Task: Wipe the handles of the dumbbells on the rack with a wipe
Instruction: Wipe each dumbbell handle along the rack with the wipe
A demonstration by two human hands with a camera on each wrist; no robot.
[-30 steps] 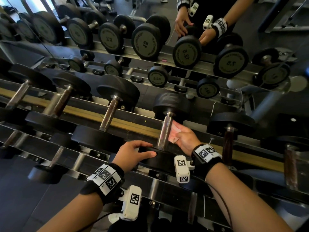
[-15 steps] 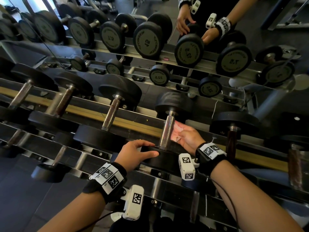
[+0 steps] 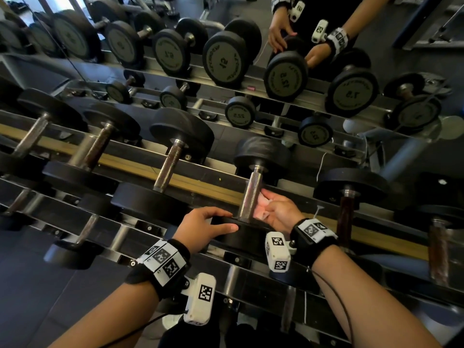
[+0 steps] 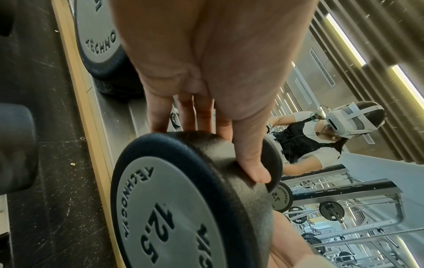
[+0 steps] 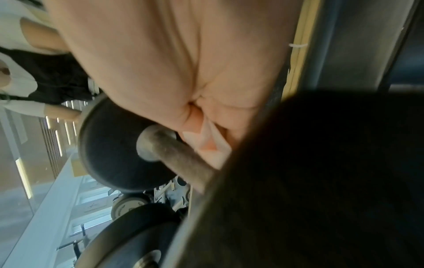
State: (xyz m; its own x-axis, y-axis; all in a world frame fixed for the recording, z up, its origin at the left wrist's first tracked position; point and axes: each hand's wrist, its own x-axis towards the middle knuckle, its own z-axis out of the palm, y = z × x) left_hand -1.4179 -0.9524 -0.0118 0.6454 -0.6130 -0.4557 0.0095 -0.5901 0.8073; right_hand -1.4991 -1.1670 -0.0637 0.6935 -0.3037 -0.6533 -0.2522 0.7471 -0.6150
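My left hand (image 3: 203,227) curls over the near weight head (image 4: 183,199) of the dumbbell — my right hand (image 3: 281,212) pinches the pink wipe (image 3: 262,207) against its handle (image 3: 251,194).

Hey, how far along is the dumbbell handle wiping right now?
Nothing shows which handles are already clean. In hand: the right hand holds the pink wipe against the handle of the 12.5 dumbbell, while the left hand grips its near head. Whatever is left would be among the other handles, such as the brownish handle to the right and those to the left.
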